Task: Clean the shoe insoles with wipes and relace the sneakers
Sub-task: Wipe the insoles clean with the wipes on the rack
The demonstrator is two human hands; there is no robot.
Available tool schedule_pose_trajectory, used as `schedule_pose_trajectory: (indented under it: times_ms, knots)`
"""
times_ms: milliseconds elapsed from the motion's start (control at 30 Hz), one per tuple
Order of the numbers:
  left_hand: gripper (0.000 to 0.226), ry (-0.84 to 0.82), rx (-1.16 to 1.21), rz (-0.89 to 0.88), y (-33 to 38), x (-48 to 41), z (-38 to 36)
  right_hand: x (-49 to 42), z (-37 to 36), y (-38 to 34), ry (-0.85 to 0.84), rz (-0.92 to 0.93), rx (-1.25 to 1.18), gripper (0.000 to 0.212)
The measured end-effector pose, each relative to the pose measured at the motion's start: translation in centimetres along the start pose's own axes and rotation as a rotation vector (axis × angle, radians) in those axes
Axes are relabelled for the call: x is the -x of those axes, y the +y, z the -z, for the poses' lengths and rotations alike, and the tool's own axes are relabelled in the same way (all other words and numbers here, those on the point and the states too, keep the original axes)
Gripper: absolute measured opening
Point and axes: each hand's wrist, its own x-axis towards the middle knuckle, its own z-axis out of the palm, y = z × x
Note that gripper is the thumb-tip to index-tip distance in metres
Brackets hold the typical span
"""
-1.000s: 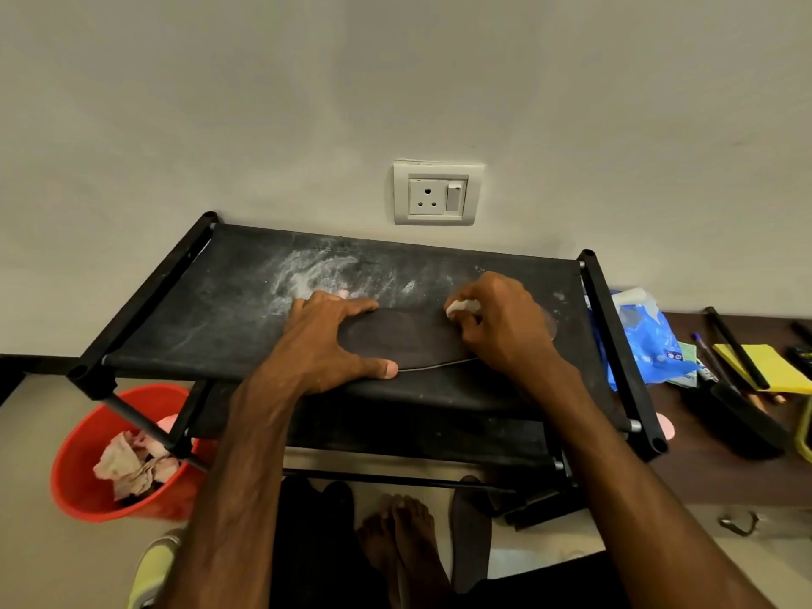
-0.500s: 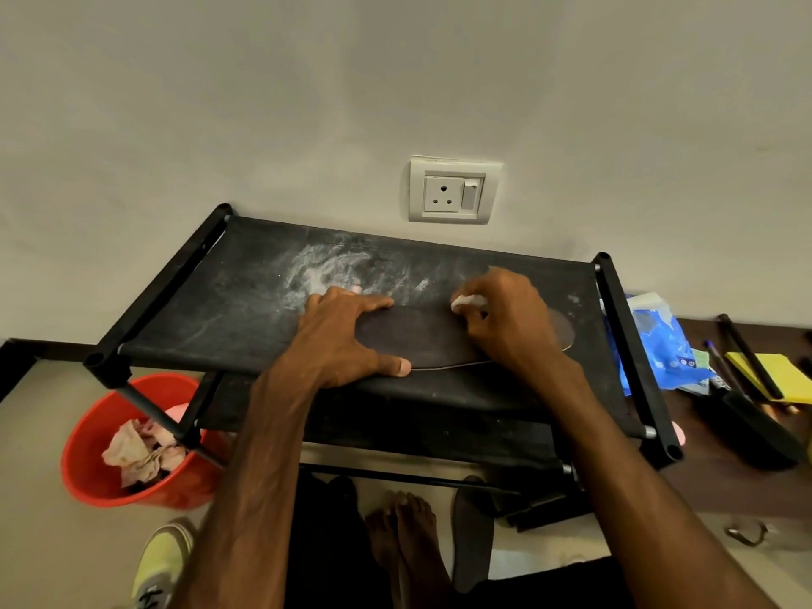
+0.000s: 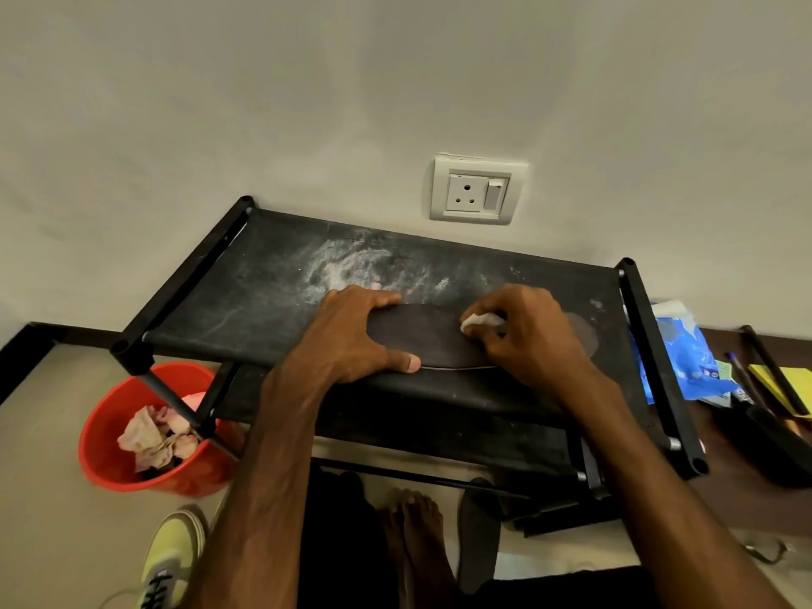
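A dark insole (image 3: 422, 336) lies flat on the top shelf of a black fabric rack (image 3: 263, 292). My left hand (image 3: 351, 336) presses its left end down, fingers along the far edge and thumb at the near edge. My right hand (image 3: 527, 336) pinches a small white wipe (image 3: 481, 320) against the insole's middle. The insole's right end (image 3: 586, 334) shows past my right hand. A yellow-green sneaker (image 3: 169, 560) with dark laces stands on the floor at the bottom left. A second dark insole (image 3: 479, 534) lies on the floor by my bare foot.
A red bucket (image 3: 114, 459) holding crumpled used wipes sits under the rack's left corner. A blue wipes pack (image 3: 681, 358) lies right of the rack, beside pens and a yellow pad (image 3: 786, 384). A wall socket (image 3: 479, 191) is behind the rack.
The camera has shifted a little, so the rack sits further right in view. My right hand with the wipe has stayed near the insole's middle; my left hand keeps its hold.
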Motion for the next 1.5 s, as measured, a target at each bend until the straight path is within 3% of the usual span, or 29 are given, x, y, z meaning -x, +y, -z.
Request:
schedule_pose_trajectory:
  times_ms: [200,267,500,733,833,1033,1167,1267,1500]
  knots:
    - [0.102,0.024,0.007,-0.009,-0.1,-0.3,-0.2,1.7,-1.1,-3.9,-0.118,0.284,-0.083,0.015]
    - [0.097,0.021,0.014,-0.002,-0.2,-0.1,0.0,1.1,-1.1,-3.4,-0.119,0.250,-0.138,0.014]
    - [0.091,0.020,0.035,-0.004,-0.3,0.0,0.3,-2.0,-1.8,-1.1,0.151,0.004,-0.027,0.015]
    - [0.093,0.038,0.065,-0.029,-0.2,0.1,0.4,1.4,-1.6,-5.0,-0.087,0.297,-0.031,0.019]
    - [0.090,0.035,0.069,-0.032,-0.2,0.3,0.5,0.8,-0.8,-4.2,-0.124,0.255,-0.096,0.024]
    - [0.085,0.017,0.084,-0.033,-0.2,0.5,0.9,-2.0,-0.9,-2.6,0.098,0.037,-0.063,0.020]
    - [0.086,0.010,0.110,-0.037,-0.1,0.6,0.9,-0.4,-1.9,-5.4,0.006,0.265,-0.021,0.035]
    - [0.086,0.001,0.115,-0.063,-0.1,0.6,1.0,0.7,-1.9,-6.7,-0.090,0.380,-0.082,0.034]
    - [0.085,0.026,0.117,-0.045,-0.3,0.5,0.7,-3.0,-2.0,-3.3,0.130,0.133,0.092,0.026]
